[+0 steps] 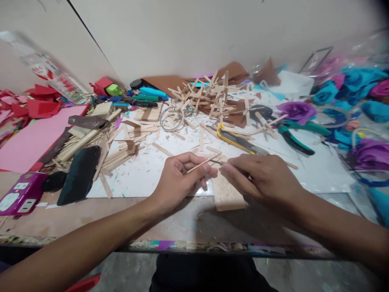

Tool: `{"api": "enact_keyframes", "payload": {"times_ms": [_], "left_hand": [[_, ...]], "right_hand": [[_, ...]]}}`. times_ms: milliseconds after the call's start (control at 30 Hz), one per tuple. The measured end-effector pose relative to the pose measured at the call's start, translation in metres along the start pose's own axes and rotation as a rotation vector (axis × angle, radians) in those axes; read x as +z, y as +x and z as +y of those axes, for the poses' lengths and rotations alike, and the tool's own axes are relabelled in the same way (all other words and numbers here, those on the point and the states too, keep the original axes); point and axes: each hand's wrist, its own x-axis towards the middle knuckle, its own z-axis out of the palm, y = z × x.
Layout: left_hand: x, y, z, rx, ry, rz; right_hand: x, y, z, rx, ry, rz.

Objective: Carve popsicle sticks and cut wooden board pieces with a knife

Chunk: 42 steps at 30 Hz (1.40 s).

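Note:
In the head view my left hand (182, 176) pinches a thin wooden craft stick (203, 163), which points up and to the right. My right hand (264, 178) is closed around a slim, dark, blade-like tool (216, 161); its handle is hidden in the fingers. The tool's tip meets or crosses the stick near its far end; whether they touch I cannot tell. Beneath both hands lies a flat pale wooden block (230, 198), partly over the white sheet's front edge. A yellow-and-black utility knife (235, 140) rests just beyond my right hand.
A heap of craft sticks (209, 97) stands behind. Green-handled pliers (296, 140) and paper flowers (298, 111) are at right. To the left are a dark phone (79, 174), a purple device (22, 192), pink paper (45, 138) and a plastic bottle (48, 71). The table's front edge (164, 245) is close.

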Motion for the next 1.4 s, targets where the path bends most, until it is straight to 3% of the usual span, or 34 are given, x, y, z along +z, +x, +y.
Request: {"api": "enact_keyframes", "payload": {"times_ms": [133,400,633,933,1133,1400], "left_hand": [[-0.001,-0.001,0.005,-0.021,-0.022,-0.055],[-0.004,0.0,0.008,-0.099,-0.171,-0.056],[-0.006,0.001,0.003,-0.062,-0.312,-0.193],[-0.005,0.003,0.001,-0.032,-0.287,-0.206],[-0.006,0.004,-0.002,-0.026,-0.276,-0.198],[-0.007,0.004,0.002,-0.063,-0.272,-0.231]], "right_hand": [[-0.001,0.0,-0.001,-0.016,0.036,0.05],[0.0,-0.002,-0.002,-0.027,-0.019,0.122],[-0.005,-0.005,-0.001,-0.049,-0.193,0.187],[-0.005,-0.004,-0.002,-0.028,-0.063,0.114],[0.0,-0.007,-0.003,-0.09,-0.266,0.23],[0.004,-0.008,-0.003,-0.084,-0.254,0.214]]}}
